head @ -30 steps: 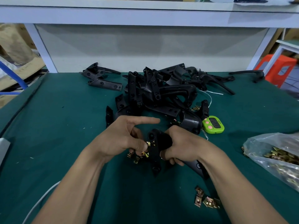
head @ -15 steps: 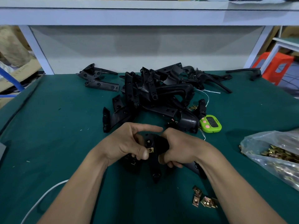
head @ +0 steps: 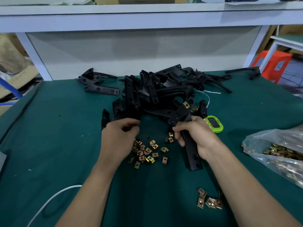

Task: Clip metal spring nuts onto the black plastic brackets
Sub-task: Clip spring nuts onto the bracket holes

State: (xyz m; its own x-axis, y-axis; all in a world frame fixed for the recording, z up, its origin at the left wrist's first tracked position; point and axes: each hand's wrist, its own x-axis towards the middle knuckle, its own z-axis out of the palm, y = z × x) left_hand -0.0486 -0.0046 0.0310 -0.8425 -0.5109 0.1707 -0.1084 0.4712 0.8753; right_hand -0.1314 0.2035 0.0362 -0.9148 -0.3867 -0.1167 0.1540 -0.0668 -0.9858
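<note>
Starting close to us, a small bunch of nuts (head: 209,200) lies on the green worktop (head: 49,145), just beside the inner side of our right forearm.

A bit further out, the spring nuts (head: 147,151) sit in a loose pile between our two hands. They are just under the fingertips of our left hand (head: 119,138), and much closer to it than to the other hand. So we think the left hand is the one to pick the next nut. Its fingers are curled in, but the picture is blurry there, so we cannot tell if it already pinches a nut.

Our right hand (head: 198,136) is wrapped tight round the bracket (head: 192,154). The bracket is long and thin. It runs from near us to away from us, leaning a little to the left at the far end. One end sticks out of the hand toward us and shows bare holes. The other end sticks out past the fingers, and a clipped nut (head: 186,105) sits on its tip.

We think the next nut must go from the pile, rightward across the gap, to a bare spot on the bracket.

Just past the right hand is a green timer (head: 214,124). Further out lies the heap of brackets (head: 147,95).
</note>
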